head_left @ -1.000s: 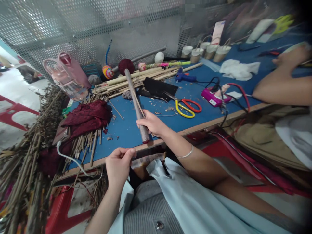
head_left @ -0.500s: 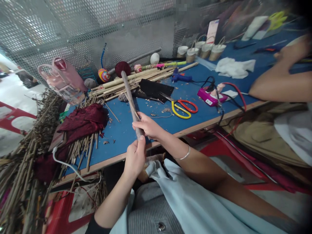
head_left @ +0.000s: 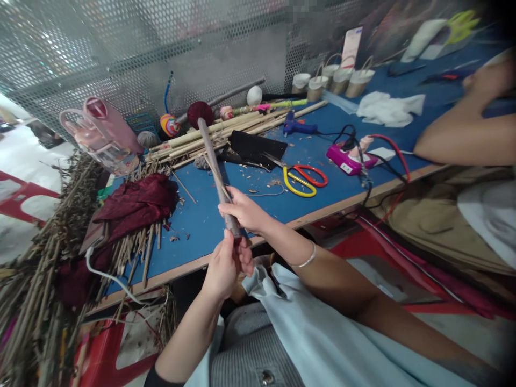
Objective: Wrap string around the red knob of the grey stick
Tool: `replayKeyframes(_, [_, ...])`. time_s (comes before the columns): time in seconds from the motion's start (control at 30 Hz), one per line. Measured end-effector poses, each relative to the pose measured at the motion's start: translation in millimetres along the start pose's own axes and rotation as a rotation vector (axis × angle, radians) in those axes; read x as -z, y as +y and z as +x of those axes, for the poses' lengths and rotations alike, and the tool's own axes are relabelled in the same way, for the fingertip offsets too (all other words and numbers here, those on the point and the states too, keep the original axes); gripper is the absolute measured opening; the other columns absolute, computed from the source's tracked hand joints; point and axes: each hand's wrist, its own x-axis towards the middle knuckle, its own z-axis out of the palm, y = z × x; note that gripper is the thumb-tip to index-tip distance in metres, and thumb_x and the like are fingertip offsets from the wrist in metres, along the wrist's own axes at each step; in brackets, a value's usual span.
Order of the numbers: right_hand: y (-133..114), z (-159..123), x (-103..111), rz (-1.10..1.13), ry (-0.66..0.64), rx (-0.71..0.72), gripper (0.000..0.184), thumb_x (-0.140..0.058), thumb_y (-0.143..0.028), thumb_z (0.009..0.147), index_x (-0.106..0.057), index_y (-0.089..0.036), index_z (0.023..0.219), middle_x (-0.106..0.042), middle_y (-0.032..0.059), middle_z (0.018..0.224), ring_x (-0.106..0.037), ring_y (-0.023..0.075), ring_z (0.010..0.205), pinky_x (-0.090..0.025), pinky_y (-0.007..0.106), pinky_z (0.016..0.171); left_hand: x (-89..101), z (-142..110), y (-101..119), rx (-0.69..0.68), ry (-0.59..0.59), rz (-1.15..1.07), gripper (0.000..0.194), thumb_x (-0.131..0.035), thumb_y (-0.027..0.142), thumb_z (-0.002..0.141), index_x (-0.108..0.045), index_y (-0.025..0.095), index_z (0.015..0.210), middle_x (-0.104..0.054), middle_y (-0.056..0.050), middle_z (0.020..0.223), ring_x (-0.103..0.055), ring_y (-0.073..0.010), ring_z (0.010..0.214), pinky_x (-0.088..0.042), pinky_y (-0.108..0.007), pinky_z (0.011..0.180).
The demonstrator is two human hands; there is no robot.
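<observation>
A long grey wrapped stick (head_left: pixel 209 148) slants up from my hands over the table. My right hand (head_left: pixel 249 210) is closed round its lower part, thumb across the front. A thin tan strip (head_left: pixel 215 174) lies along the stick and runs into the right hand's grip. My left hand (head_left: pixel 221 266) is at the stick's near end, its fingers loosened and apart, with the thumb close to the stick; whether it touches is unclear. To the right lie scissors (head_left: pixel 300 180) with one yellow and one red handle, beside a black cloth piece (head_left: pixel 258 149).
On the blue table (head_left: pixel 201 226) are bundled pale sticks (head_left: pixel 226 130), dark red cloth (head_left: pixel 139 201), a blue glue gun (head_left: pixel 298 126), a purple power strip (head_left: pixel 350 160) with cables and several paper cups (head_left: pixel 341 80). A co-worker's arm (head_left: pixel 459 134) rests at the right. Dry twigs (head_left: pixel 36 290) pile at the left.
My left hand has loosened from the stick's near end, its fingers now spread below it. My right hand keeps its hold; the stick's far end has shifted slightly left.
</observation>
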Motion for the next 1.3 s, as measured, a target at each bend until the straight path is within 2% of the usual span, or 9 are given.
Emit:
replayKeyframes(0.17, [0,-1,0,0.018,-0.012,-0.019,0.029,-0.056,-0.025,0.078,-0.043,-0.019,0.103,-0.048,-0.0070,0.061,-0.038,0.0060,0.044,-0.028,0.018,0.040,4.4,-2,7,0.098,-0.002,0.033,0.083,-0.023,0.083,0.072,-0.055,0.012,0.102,-0.060,-0.004,0.059,-0.063,-0.0168,0.052,-0.044,-0.023,0.042])
replayKeyframes(0.33, [2,0,-3,0.056,-0.005,0.010,0.035,-0.064,-0.026,0.074,-0.045,-0.019,0.103,-0.043,-0.0080,0.063,-0.038,0.0052,0.048,-0.033,0.018,0.044,1.8,-2,13,-0.140,0.217,0.393,0.048,-0.049,0.065,0.078,-0.048,0.019,0.090,-0.052,0.006,0.051,-0.049,-0.0089,0.035,-0.037,-0.019,0.036])
replayKeyframes(0.47, [4,1,-3,0.044,-0.004,0.027,0.038,-0.066,-0.025,0.074,-0.045,-0.018,0.105,-0.046,-0.0060,0.069,-0.041,0.0062,0.054,-0.036,0.018,0.047,1.8,4,11,-0.274,0.257,0.579,0.029,-0.046,0.050,0.087,-0.045,0.021,0.084,-0.042,0.010,0.045,-0.038,-0.0069,0.030,-0.030,-0.017,0.032])
replayKeyframes(0.77, [4,0,-5,-0.083,0.094,0.014,0.034,-0.053,-0.041,0.083,-0.046,-0.018,0.106,-0.045,-0.0055,0.064,-0.042,0.0100,0.054,-0.037,0.022,0.050,19.9,-11,37,-0.161,0.161,0.814,0.046,-0.040,0.057,0.086,-0.059,0.017,0.101,-0.062,-0.001,0.058,-0.058,-0.0161,0.043,-0.041,-0.024,0.041])
replayKeyframes(0.87, [2,1,-3,-0.322,0.240,0.037,0.037,-0.050,-0.044,0.083,-0.045,-0.017,0.108,-0.045,-0.0055,0.061,-0.044,0.0125,0.054,-0.038,0.025,0.054,41.8,-11,62,-0.346,0.362,1.031,0.048,-0.045,0.058,0.083,-0.063,0.017,0.103,-0.063,-0.002,0.060,-0.060,-0.0184,0.051,-0.044,-0.028,0.052])
replayKeyframes(1.0, [-15,13,-7,-0.628,0.422,0.149,0.024,-0.040,-0.040,0.085,-0.049,-0.018,0.086,-0.049,-0.0017,0.063,-0.049,0.0140,0.059,-0.039,0.026,0.059,75.7,18,111,-0.617,0.900,1.292,0.045,-0.056,0.044,0.080,-0.058,0.018,0.117,-0.066,-0.013,0.103,-0.064,-0.0262,0.091,-0.047,-0.035,0.078])
replayKeyframes(1.1, [-33,32,-19,-0.721,0.190,0.042,0.033,-0.024,-0.033,0.088,-0.050,-0.018,0.073,-0.048,-0.0012,0.057,-0.046,0.0119,0.049,-0.036,0.023,0.050,100.2,48,141,-0.467,1.030,1.360,0.067,-0.073,0.034,0.065,-0.051,0.013,0.125,-0.058,-0.023,0.118,-0.057,-0.0381,0.108,-0.046,-0.044,0.081])
replayKeyframes(1.23, [-46,70,-39,-0.920,-0.081,-0.015,0.032,-0.035,-0.021,0.080,-0.055,-0.016,0.056,-0.059,0.0038,0.058,-0.056,0.0135,0.057,-0.040,0.023,0.056,127.3,67,158,-0.506,1.051,1.229,0.025,-0.059,0.022,0.075,-0.062,0.013,0.099,-0.068,-0.017,0.092,-0.065,-0.0327,0.089,-0.048,-0.041,0.078])
replayKeyframes(1.3, [-44,90,-52,-1.014,-0.147,-0.024,0.028,-0.045,-0.016,0.075,-0.055,-0.015,0.048,-0.063,0.0056,0.058,-0.060,0.0160,0.064,-0.042,0.023,0.063,136.1,67,160,-0.592,1.126,1.143,0.025,-0.045,0.024,0.085,-0.059,0.013,0.102,-0.068,-0.016,0.094,-0.065,-0.0296,0.090,-0.047,-0.039,0.080])
